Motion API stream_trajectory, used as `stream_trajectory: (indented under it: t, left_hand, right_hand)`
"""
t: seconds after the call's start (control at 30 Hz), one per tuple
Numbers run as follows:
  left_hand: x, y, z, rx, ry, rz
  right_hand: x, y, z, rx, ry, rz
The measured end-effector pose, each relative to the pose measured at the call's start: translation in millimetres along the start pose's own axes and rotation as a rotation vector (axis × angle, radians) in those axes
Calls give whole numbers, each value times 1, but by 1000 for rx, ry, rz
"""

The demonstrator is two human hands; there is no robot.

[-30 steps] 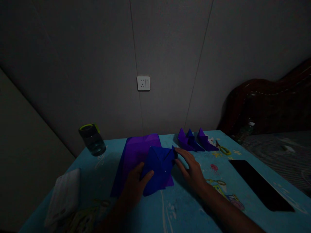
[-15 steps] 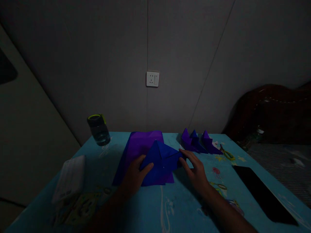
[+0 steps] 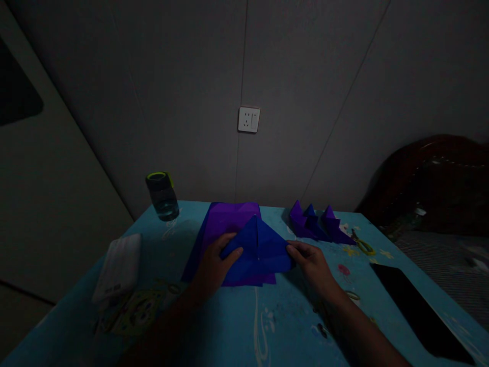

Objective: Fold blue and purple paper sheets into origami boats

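A blue folded paper [image 3: 260, 248], triangular with its point away from me, lies on a stack of purple sheets [image 3: 229, 224] on the light-blue table [image 3: 267, 326]. My left hand [image 3: 214, 265] grips the paper's left corner, thumb on top. My right hand [image 3: 311, 262] pinches its right corner. Three finished folded paper shapes [image 3: 315, 224], purple and blue, stand in a row at the back right.
A clear jar with a green-rimmed lid [image 3: 162, 196] stands at the back left. A white pack [image 3: 118, 267] lies at the left. Small scissors with yellow-green handles [image 3: 362, 245] rest beside the folded shapes. A black phone [image 3: 416, 306] lies at the right. A wall socket [image 3: 248, 120] is behind.
The blue paper has turned and flattened from a tilted kite shape into a level triangle. My right hand came in from the paper's far tip onto its right corner. The camera tilted.
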State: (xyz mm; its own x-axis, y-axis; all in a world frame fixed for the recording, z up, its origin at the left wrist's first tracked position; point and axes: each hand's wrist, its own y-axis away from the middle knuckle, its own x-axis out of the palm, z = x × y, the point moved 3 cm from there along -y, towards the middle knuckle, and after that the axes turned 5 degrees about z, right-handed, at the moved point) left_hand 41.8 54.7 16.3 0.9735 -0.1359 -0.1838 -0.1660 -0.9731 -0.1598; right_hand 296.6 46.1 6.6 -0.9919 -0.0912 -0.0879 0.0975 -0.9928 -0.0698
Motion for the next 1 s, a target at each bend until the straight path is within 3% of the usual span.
stream_trajectory:
  t: [0.2, 0.3, 0.5, 0.7, 0.87, 1.0]
  left_hand:
    - [-10, -4, 4, 48, 149, -236]
    - [-11, -4, 6, 89, 189, -300]
    - [-10, -6, 9, 16, 151, -237]
    - [-4, -7, 14, -81, 285, -95]
    - [-2, -5, 12, -119, 305, -90]
    - [-2, -2, 12, -229, 412, -92]
  right_hand:
    - [-2, 1, 8, 5, -19, -168]
    - [-2, 2, 12, 6, 7, -187]
    - [0, 2, 11, 7, -33, -181]
    - [-4, 3, 8, -16, -66, -239]
    - [-7, 3, 8, -99, -22, -250]
    - [-6, 5, 12, -212, -48, -243]
